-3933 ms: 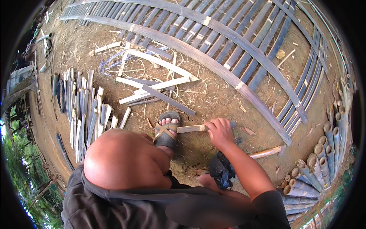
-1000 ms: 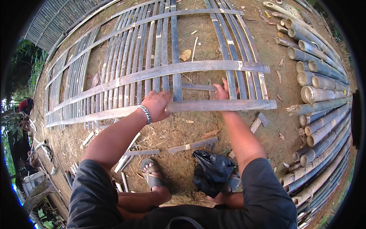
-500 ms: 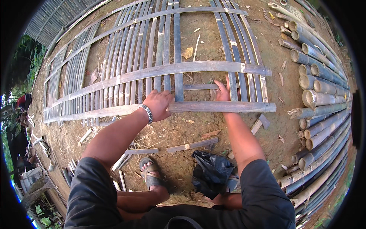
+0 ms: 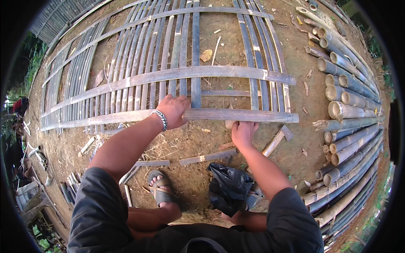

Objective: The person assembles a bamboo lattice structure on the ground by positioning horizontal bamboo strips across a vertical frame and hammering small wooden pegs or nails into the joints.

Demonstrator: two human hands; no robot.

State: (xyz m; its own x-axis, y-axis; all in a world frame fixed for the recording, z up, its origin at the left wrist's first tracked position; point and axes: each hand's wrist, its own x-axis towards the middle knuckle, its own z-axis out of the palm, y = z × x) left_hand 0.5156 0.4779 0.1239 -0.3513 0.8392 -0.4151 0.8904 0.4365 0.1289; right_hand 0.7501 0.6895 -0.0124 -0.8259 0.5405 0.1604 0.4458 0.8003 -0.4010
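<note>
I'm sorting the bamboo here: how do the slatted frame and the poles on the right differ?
The frame is made of flat, split strips; the poles are round, with open ends showing. The frame's strips cross with gaps between; the poles lie piled side by side. The left hand is on the frame, while the poles lie untouched. Both are bamboo.

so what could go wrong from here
A pinch or splinters: the right hand is bare at the lower edge of the near bamboo rail, and the bare left hand rests on that same rail.

A snag: the black plastic bag lies by the right foot and might catch it.

A stub: the left sandal is open-toed, with a bamboo strip lying just ahead of it.
</note>
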